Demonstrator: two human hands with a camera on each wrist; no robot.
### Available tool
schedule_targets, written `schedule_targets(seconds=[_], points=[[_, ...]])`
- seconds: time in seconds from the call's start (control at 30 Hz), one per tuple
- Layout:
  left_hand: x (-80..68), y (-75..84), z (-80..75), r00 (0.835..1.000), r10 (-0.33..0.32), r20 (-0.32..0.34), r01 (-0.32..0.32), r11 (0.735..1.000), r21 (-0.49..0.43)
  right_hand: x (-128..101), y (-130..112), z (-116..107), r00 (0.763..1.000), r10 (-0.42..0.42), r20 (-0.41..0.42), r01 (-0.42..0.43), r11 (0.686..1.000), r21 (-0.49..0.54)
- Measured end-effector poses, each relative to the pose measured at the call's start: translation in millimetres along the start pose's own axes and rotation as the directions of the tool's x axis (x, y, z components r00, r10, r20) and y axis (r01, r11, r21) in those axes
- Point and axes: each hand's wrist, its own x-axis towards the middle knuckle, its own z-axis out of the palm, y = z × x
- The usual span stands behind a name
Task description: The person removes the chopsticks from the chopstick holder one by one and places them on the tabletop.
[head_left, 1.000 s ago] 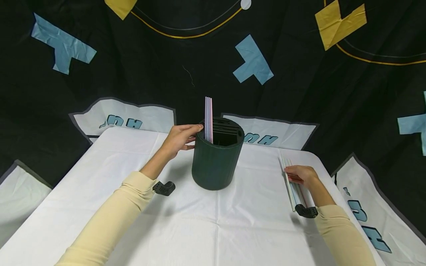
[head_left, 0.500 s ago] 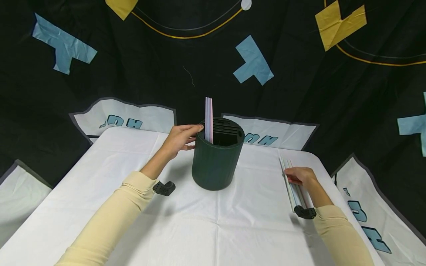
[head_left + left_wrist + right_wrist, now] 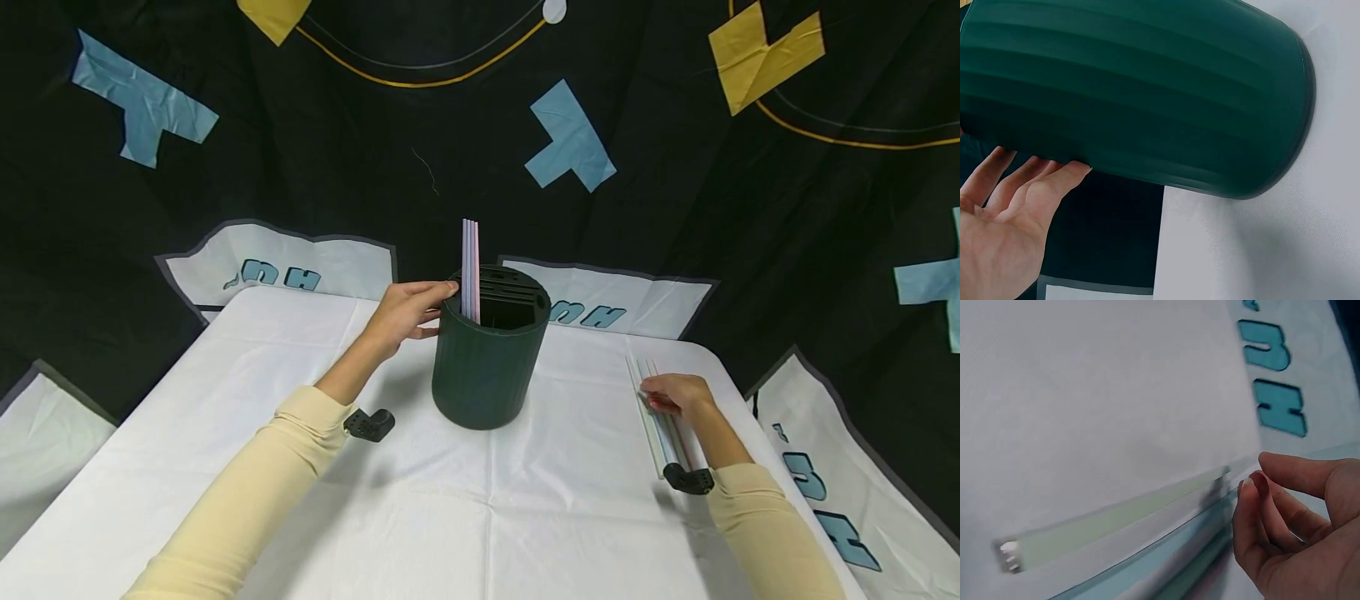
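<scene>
A dark green ribbed cylindrical holder (image 3: 486, 375) stands upright on the white-covered table (image 3: 420, 517), its top slotted. Several thin pink and lilac sticks (image 3: 470, 271) stick up from its left side. My left hand (image 3: 405, 312) rests at the rim's left, thumb over the edge; in the left wrist view its fingertips (image 3: 1075, 169) touch the wall. Over at the right, my right hand (image 3: 678, 392) is above several pastel sticks (image 3: 660, 433) lying lengthwise. Its bent fingertips and thumb are near a pale green stick (image 3: 1116, 515); whether they pinch one, I cannot tell.
A black backdrop (image 3: 337, 167) with blue and yellow shapes hangs behind the table. The table's right edge runs close beside my right forearm (image 3: 772, 525). White lettered cloth (image 3: 622, 308) lies beyond the back edge.
At my right fingers, the leftmost stick has dropped lower and spread leftward from the others. My right hand has shifted only slightly; my left hand and the holder keep their places.
</scene>
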Motion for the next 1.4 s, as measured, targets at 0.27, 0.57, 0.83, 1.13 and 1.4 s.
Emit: schedule_targets(seconds=[0.27,0.57,0.83,1.13,1.4], points=[[0.8,0.3,-1.5,1.000,0.005,0.003,-0.005,1.000,-0.016,-18.9,-56.9,7.5,0.988,-0.126,0.087,0.125,0.992,0.021],[0.5,0.6,-3.7,1.000,-0.001,0.007,0.001,1.000,-0.017,-60.5,-134.6,47.3,0.947,-0.261,0.185,0.257,0.965,0.043],[0.3,0.9,-2.9,1.000,-0.001,0.013,0.001,1.000,-0.010,-92.6,-177.5,88.1,0.895,-0.376,0.241,0.358,0.926,0.117],[0.1,0.9,-1.1,1.000,-0.001,0.013,0.001,1.000,-0.015,-111.8,-200.9,129.5,0.856,-0.415,0.307,0.400,0.909,0.114],[0.1,0.5,-0.2,1.000,-0.004,0.012,0.004,1.000,-0.024,-114.3,-207.7,155.3,0.846,-0.423,0.326,0.403,0.906,0.129]])
